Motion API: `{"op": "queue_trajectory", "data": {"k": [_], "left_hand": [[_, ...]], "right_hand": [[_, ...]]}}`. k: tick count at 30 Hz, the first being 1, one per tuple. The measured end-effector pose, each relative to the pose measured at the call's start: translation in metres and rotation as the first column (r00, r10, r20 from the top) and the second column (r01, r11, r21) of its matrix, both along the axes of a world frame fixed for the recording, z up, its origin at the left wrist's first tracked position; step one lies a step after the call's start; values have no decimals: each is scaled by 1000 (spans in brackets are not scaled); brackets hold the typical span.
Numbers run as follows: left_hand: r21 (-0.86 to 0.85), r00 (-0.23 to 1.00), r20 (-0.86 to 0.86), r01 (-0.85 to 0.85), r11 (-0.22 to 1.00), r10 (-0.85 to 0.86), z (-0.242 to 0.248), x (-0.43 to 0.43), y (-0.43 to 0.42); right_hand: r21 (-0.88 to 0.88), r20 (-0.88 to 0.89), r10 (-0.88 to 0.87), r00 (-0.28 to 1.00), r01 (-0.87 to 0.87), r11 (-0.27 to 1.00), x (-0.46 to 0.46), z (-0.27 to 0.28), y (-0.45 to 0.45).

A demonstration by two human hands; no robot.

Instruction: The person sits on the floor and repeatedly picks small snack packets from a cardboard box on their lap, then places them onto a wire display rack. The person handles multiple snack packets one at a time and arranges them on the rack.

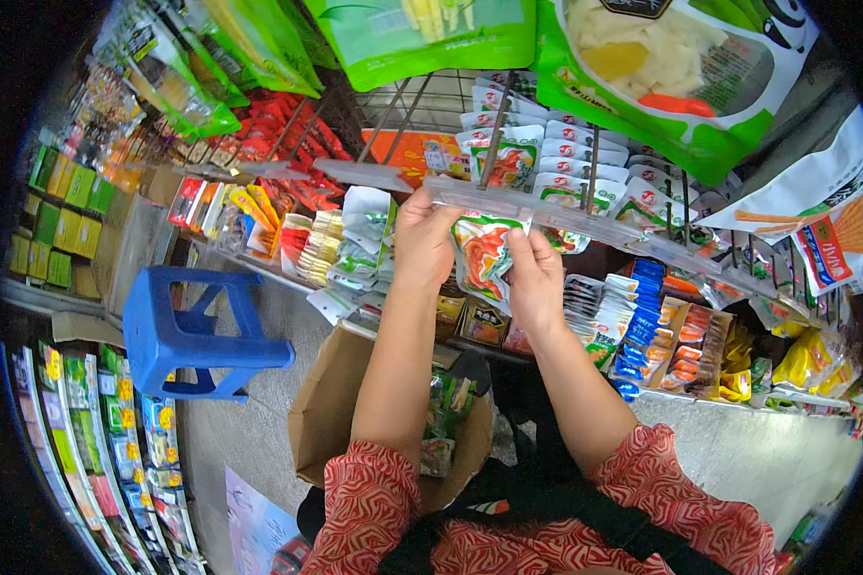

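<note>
Just below a clear plastic shelf rail (590,223), a white and green snack packet (480,255) with a picture of reddish-orange food is held between my two hands. My left hand (424,244) grips its left edge near the top, close to the rail. On the packet's right side lies the thumb of my right hand (536,284), whose fingers are mostly hidden behind it. Rows of similar white and green packets (582,154) stand on the wire shelf beyond the rail. Under my left forearm, an open cardboard box (334,402) contains several green-toned packets (449,410).
Large green bags (431,43) hang overhead on metal hooks. A lower shelf carries blue packets (640,316) and boxed orange sachets (690,345). On the floor at left is a blue plastic stool (187,330). Another stocked shelf (101,431) runs along the lower left.
</note>
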State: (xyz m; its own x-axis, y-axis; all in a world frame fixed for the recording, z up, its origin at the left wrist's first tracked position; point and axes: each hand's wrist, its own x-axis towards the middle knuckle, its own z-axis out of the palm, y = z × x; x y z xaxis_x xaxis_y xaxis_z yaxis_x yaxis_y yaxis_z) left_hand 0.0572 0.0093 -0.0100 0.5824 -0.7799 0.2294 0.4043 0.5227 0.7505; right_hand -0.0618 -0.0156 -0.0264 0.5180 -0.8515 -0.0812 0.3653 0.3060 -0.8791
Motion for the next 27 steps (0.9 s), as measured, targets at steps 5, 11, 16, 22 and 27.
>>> {"op": "queue_trajectory", "data": {"k": [5,11,16,22,27], "left_hand": [[52,999,3,-51,997,50,3,6,-11],[136,989,90,-131,982,119,15,0,-28],[156,980,116,-181,971,164,13,5,-49],[163,807,445,-498,852,387,-4,14,-40],[240,594,680,-734,635,430,-63,27,68]], "right_hand": [[-44,50,-22,999,24,999,6,-6,-1],[1,-42,14,999,-14,1000,3,-18,-7],[-272,-386,40,922,-155,950,0,-16,-7],[-488,-397,-182,900,-38,872,5,-30,2],[-339,-292,98,951,-199,919,3,-3,39]]}}
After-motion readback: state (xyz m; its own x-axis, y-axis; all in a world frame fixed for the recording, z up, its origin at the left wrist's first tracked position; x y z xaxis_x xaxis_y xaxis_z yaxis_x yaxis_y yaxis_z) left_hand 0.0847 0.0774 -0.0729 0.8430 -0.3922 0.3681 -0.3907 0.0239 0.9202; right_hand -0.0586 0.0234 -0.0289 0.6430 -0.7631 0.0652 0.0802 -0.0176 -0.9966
